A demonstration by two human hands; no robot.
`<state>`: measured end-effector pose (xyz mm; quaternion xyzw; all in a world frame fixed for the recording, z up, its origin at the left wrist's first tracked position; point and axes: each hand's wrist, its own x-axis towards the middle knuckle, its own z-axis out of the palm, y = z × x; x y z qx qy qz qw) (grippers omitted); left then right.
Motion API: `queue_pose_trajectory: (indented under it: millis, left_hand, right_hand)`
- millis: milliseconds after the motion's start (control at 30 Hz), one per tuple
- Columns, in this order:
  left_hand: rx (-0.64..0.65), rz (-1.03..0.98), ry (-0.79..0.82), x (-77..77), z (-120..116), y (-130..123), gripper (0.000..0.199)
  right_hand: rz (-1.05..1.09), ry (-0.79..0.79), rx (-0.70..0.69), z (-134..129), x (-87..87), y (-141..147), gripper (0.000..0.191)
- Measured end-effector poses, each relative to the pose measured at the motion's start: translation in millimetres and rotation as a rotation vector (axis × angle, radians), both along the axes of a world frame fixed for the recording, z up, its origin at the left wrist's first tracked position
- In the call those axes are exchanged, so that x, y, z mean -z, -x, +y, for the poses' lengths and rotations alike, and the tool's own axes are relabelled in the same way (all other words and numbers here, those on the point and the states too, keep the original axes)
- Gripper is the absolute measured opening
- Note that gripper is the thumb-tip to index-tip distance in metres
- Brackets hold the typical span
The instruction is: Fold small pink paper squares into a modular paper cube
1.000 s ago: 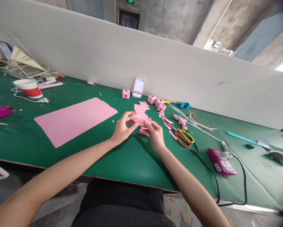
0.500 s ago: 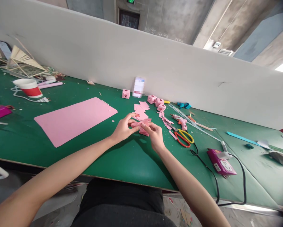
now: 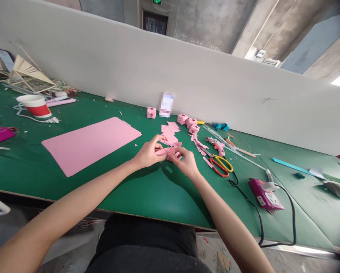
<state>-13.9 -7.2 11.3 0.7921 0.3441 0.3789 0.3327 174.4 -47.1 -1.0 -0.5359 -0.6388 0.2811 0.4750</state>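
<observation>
Between my two hands is a small folded pink paper piece [image 3: 166,151]. My left hand [image 3: 147,153] grips its left end, with the index finger raised and something orange-red at its tip. My right hand [image 3: 186,162] pinches the right end between thumb and fingers. Just beyond the hands lie loose pink paper squares [image 3: 170,132] on the green table [image 3: 147,197]. Part of another pink piece shows behind the right fingers. Farther back stand pink paper cubes with diamond-shaped openings, one on the left [image 3: 151,113] and several on the right [image 3: 183,119].
A large pink sheet [image 3: 90,146] lies left, near a red-and-white cup [image 3: 35,106]. To the right are scissors [image 3: 221,165], a pink glue gun [image 3: 219,148], clear sticks and a magenta power box [image 3: 265,195] with a black cable. A phone [image 3: 166,104] leans against the partition [image 3: 116,57].
The pink piece has turned and now shows a long, narrow folded side. My right fingers have shifted slightly down along it, and both hands still hold it.
</observation>
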Motion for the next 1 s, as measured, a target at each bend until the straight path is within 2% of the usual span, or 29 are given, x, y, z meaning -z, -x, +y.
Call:
queue_pose_trajectory:
  millis: [300, 467, 567, 733, 800, 900, 1000]
  left_hand:
    - [0.051, 0.017, -0.035, 4.6, 0.1, -1.4, 0.052]
    - [0.044, 0.008, -0.013, 3.8, -2.1, -3.2, 0.05]
    - [0.003, -0.003, 0.004, 2.0, -2.0, -0.9, 0.05]
    - [-0.039, -0.112, 0.116, 0.2, 5.4, 6.2, 0.054]
    - [-0.033, -0.163, 0.17, 0.6, 7.9, 7.0, 0.057]
    - [0.017, -0.186, 0.2, 2.2, 7.4, 5.6, 0.063]
    - [0.049, -0.111, 0.138, 4.1, 4.2, 3.7, 0.058]
  right_hand:
    - [-0.525, -0.248, 0.027, 0.5, -2.3, -5.9, 0.014]
    - [-0.675, -0.321, 0.025, 2.5, -4.4, -14.5, 0.014]
    - [-0.615, -0.328, 0.058, 3.1, -10.3, -29.6, 0.011]
    - [-0.317, -0.277, 0.256, 1.6, -21.3, -47.1, 0.011]
    - [-0.161, -0.217, 0.208, -0.7, -21.1, -39.8, 0.013]
    - [-0.008, -0.118, 0.037, -4.7, -14.3, -17.6, 0.023]
    - [-0.063, -0.018, -0.025, -6.5, -5.2, -0.1, 0.019]
